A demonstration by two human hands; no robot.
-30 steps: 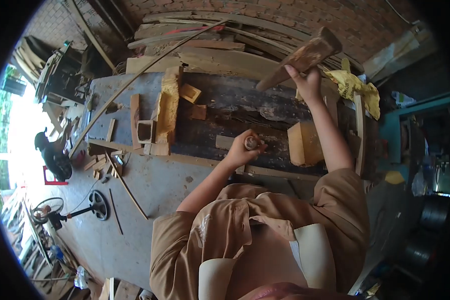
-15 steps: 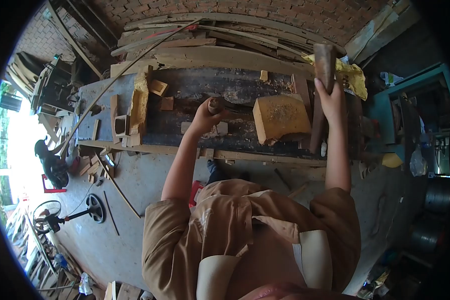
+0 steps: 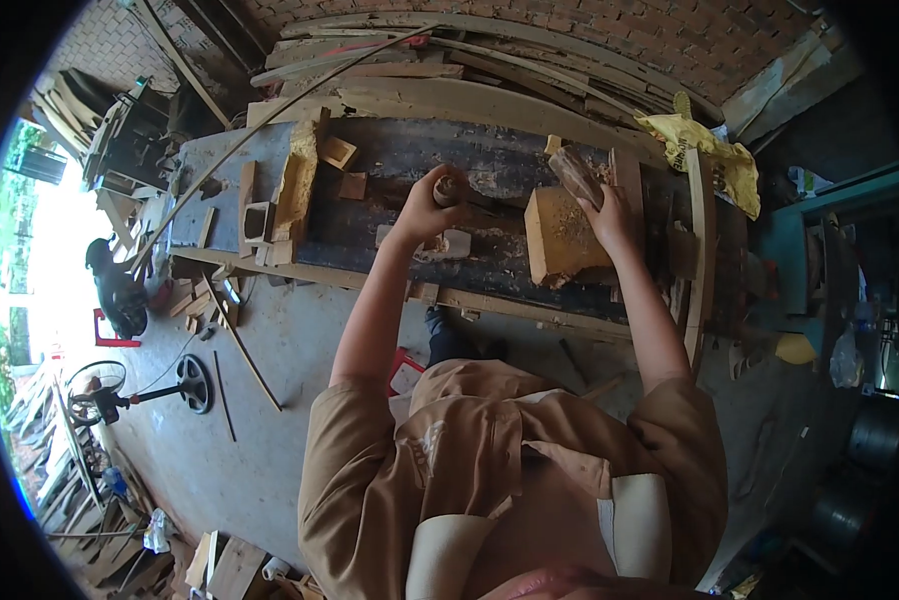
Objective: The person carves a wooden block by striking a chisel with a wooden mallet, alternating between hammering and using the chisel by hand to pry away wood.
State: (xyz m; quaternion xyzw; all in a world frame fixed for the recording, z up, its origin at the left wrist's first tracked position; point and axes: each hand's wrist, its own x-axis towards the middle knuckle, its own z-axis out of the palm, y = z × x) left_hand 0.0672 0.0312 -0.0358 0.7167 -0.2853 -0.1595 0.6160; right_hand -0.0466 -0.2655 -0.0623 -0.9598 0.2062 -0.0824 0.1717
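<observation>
My left hand (image 3: 428, 212) is closed around a round wooden tool handle (image 3: 451, 188), seen end-on above the dark workbench (image 3: 400, 140). Whatever lies below the handle is hidden by the hand. My right hand (image 3: 613, 217) grips the narrow end of a thick wooden club (image 3: 576, 172), which tilts up and to the left. A large yellowish wood block (image 3: 555, 240) with a rough, pitted top sits on the bench, just below and left of the right hand. Near the left hand, a pale flat piece (image 3: 453, 245) lies on the bench.
A long yellow timber (image 3: 295, 185), a small hollow box (image 3: 259, 222) and a square wood piece (image 3: 353, 186) lie to the left. At right are an upright-looking plank (image 3: 703, 240) and a yellow sack (image 3: 715, 160). A person (image 3: 120, 290) is at far left.
My right hand has swung the club leftward from the bench's right side to over the wood block. The left hand keeps its hold on the handle. The view has shifted slightly.
</observation>
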